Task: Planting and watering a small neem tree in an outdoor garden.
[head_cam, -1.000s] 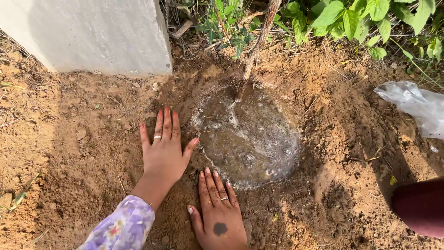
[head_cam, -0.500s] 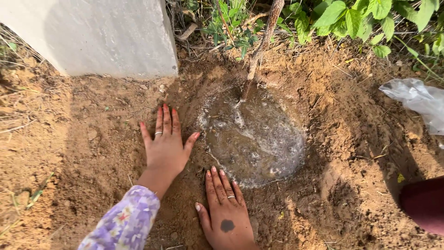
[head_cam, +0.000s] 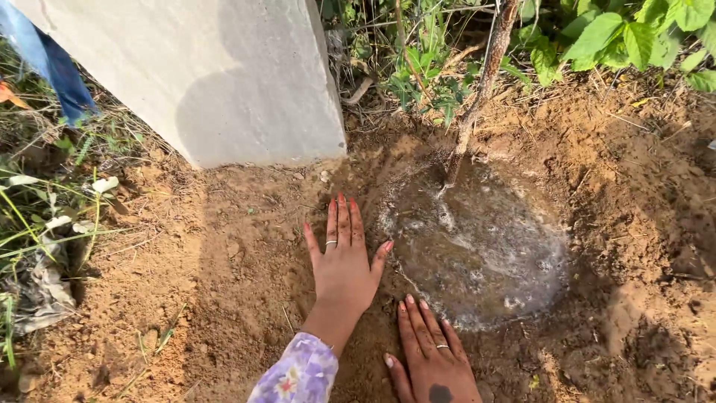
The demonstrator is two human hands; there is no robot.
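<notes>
Ground: bare reddish-brown soil [head_cam: 186, 298], dry and crumbly, in sun with patches of shade.
Puddle: round pool of muddy water [head_cam: 485, 250] in a shallow basin dug into the soil, right of centre; its surface is grey-brown, glinting, with pale foam along the rim.
Stem: thin brown sapling stem [head_cam: 477, 97] rises from the far edge of the puddle and leans up to the right, out of the top of the view.
Left hand: left hand [head_cam: 344, 257] lies flat, palm down, on the soil just left of the puddle; fingers straight and close together, thumb spread toward the water's edge; holding nothing. Red nails, a ring on one finger, a floral lilac sleeve [head_cam: 298, 377] at the wrist.
Right hand: right hand [head_cam: 432, 358] lies flat, palm down, on the damp soil at the near rim of the puddle, fingertips pointing at the water; fingers stretched out, gripping nothing. A ring on one finger and a dark spot on the back; its lower part is cut off by the frame.
Slab: pale grey concrete block [head_cam: 201, 75] stands behind the left hand, at upper left.
Plants: green leaves [head_cam: 634, 33] and weeds along the top.
Left edge: grass [head_cam: 30, 209], scraps of litter, a blue trouser leg [head_cam: 52, 67].
</notes>
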